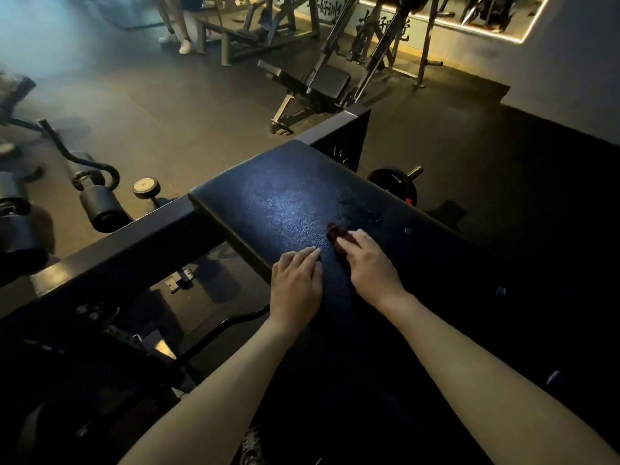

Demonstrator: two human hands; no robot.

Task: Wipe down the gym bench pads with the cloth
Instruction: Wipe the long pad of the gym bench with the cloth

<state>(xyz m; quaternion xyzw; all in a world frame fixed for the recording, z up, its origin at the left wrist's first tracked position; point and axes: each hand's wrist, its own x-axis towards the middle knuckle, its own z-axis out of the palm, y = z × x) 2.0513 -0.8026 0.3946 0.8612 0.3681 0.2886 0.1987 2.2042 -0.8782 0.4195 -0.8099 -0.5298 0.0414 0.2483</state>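
A black padded bench pad [288,203] slopes across the middle of the view, with a damp-looking patch [364,213] on its right part. My left hand [297,280] lies flat on the pad's near left edge with its fingers straight. My right hand [369,263] is just beside it, fingers bent down over a small dark red cloth [333,229] that it holds against the pad. Only a bit of the cloth shows past the fingertips.
A black steel frame beam [134,243] runs left from the pad. Foam rollers [104,209] and a curl bar [90,162] lie on the floor at left, a weight plate [396,182] behind the pad. Other machines [322,82] and a person's legs [177,25] are farther back.
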